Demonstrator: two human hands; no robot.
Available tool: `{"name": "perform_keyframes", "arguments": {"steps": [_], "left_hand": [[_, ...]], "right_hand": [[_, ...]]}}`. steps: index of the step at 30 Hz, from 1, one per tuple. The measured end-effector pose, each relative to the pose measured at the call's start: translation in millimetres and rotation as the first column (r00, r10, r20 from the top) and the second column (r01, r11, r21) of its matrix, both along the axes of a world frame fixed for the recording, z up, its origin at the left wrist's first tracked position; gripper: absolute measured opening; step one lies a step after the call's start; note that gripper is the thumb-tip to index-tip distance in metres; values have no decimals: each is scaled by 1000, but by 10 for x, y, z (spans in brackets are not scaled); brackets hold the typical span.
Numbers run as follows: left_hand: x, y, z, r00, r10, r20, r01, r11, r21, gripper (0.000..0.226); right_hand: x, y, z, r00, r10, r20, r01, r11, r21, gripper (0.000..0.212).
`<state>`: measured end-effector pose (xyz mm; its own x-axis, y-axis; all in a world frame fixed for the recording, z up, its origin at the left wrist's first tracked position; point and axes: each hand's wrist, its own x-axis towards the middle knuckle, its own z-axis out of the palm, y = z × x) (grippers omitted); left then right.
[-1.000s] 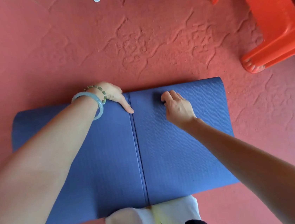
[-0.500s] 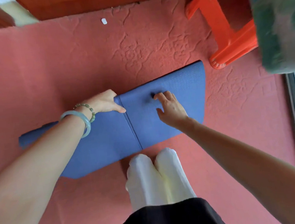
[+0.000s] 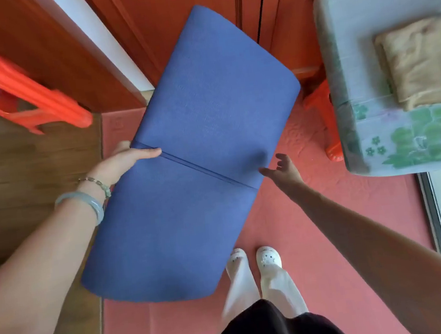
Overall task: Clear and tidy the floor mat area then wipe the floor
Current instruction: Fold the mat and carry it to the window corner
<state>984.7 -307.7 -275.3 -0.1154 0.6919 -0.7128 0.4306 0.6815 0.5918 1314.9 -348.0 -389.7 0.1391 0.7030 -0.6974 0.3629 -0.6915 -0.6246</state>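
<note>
As I stand with my white shoes at 6 o'clock on the red textured floor, the folded blue mat hangs in the air in front of me, held off the ground. Its long axis runs from 7 o'clock up to 1 o'clock. The near rounded end sits low by my left forearm, and the far end points at the wooden doors. A fold seam crosses it midway.

My left hand grips the mat at the seam's 9 o'clock end, thumb laid flat on top, the other fingers hidden behind it. A pale green bangle and a bead bracelet sit on that wrist. My right hand is at the seam's other end, at 3 o'clock, fingers spread and loose, holding nothing; whether a fingertip touches the edge I cannot tell.

Faint embossed lettering shows on the mat's far half, too blurred to read. At 10 o'clock an orange plastic stool is cut off by the frame. At 2 o'clock a floral-covered cushion carries a folded tan cloth, both smeared by blur.
</note>
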Motion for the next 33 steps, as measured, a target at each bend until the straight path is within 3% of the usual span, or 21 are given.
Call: {"name": "perform_keyframes", "arguments": {"steps": [3,5,7,9,11,15,18,22,26,28,33], "left_hand": [[-47,-176,513,979,141,144,-150,987,53,12],[-82,-299,798,950,232,210,-249,967,56,23],[-124,-405,1045,927,278,250,-303,951,65,53],[-171,-488,1257,903,319,286,-357,930,90,66],[-191,-576,1482,870,369,328,-423,900,109,57],[-217,-636,1901,847,363,389,-448,880,155,28],[-211,-600,2189,832,366,417,-473,860,190,18],[-153,-506,2459,845,285,452,-440,852,285,12],[6,-328,2642,872,150,466,-335,877,345,16],[111,-237,2708,878,55,476,-258,891,373,9],[430,-27,2817,852,-233,469,50,928,369,35]], "right_hand": [[-63,4,545,923,-282,-264,269,960,-83,55],[-44,-2,863,821,-281,-497,234,960,-155,45],[25,72,1132,714,-235,-659,132,970,-202,72],[143,225,1359,671,-187,-717,57,978,-202,92],[260,369,1622,665,-129,-736,-25,981,-194,101],[321,495,2234,585,-27,-810,-127,984,-124,75],[292,532,2672,635,79,-768,-88,996,30,81],[327,446,3115,743,72,-665,72,980,186,91],[532,210,3369,787,-51,-615,291,909,297,34],[658,6,3483,796,-101,-597,368,863,346,25],[979,-733,3688,783,-249,-570,537,732,418,18]]}}
